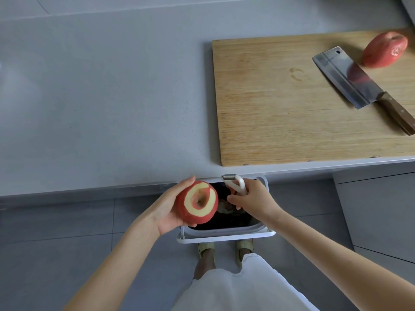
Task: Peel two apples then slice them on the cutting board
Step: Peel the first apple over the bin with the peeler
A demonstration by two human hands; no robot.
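Over white waste bin (224, 234) hung at desk (101, 108) edge: left hand (167, 206), fingers curled round partly peeled apple (197, 202), holds it there, likely so peel drops in. Right hand (252, 198) fingers clamped on white peeler (235, 182). Second apple (384, 49), unpeeled, waits beside cleaver (350, 78) on cutting board (280, 108).

Soft, even light, faint shadows; the wide lens stretches the corner apple (384, 49), detail slightly soft.

Red apple (200, 213), pale peeled ring; white peeler (241, 186); tan wood-grain board (280, 108); bin (226, 238) inside seemingly black.
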